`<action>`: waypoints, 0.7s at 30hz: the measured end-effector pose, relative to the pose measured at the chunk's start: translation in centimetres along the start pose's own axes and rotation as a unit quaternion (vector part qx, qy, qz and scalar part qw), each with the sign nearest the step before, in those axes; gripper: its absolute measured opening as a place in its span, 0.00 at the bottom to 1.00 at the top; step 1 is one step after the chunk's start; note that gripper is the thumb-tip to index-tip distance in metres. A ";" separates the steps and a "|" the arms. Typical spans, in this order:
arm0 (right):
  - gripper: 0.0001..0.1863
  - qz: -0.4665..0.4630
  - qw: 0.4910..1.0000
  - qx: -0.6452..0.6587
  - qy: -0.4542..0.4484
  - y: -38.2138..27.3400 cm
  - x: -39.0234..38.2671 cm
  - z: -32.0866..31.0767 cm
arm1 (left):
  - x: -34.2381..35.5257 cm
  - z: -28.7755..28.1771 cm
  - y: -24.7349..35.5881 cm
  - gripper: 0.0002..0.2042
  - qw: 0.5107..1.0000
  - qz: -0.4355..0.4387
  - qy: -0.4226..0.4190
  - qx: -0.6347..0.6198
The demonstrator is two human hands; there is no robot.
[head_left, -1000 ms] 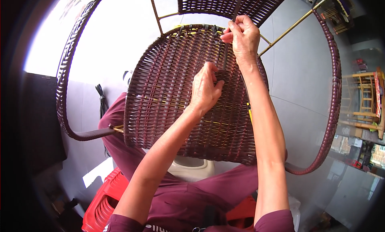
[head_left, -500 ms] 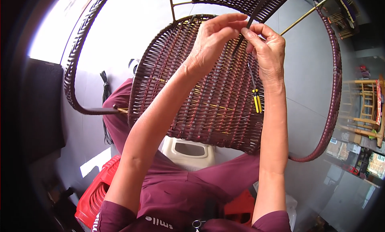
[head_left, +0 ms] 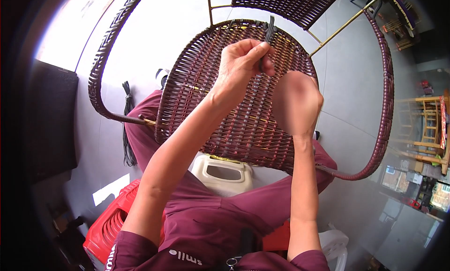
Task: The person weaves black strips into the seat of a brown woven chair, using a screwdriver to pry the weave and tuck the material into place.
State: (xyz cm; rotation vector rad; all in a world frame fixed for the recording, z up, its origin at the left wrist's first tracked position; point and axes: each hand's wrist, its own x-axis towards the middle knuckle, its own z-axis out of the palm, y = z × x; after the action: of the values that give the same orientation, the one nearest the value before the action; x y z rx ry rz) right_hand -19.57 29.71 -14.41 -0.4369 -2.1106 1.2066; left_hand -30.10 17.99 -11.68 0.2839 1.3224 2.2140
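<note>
Head view: left fingers pinch a flat black strip; right fingers unreadably blurred.

A plain maroon top is worn; the left sleeve and the right sleeve are cut short, in the same maroon, so that both forearms are left bare; the chest is marked with small white lettering, and more white print is shown at the outer edge of the left sleeve; a silvery ring is fixed at the front; a dark, narrow piece is seen near it, too blurred to be identified; long plum trousers are worn below, softly creased; the left hand and right hand are bare, the right partly blurred.
</note>
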 end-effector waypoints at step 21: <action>0.20 -0.048 0.927 -0.372 0.023 6.1 -5.5 -0.5 | -2.9 -6.1 -7.0 0.11 0.993 -0.114 0.005 0.035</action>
State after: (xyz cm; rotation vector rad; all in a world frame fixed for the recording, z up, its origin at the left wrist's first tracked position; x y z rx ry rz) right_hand -15.44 30.07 -21.51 -0.6674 -2.4603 0.2887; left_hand -27.98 14.42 -20.49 0.1397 1.3674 1.9845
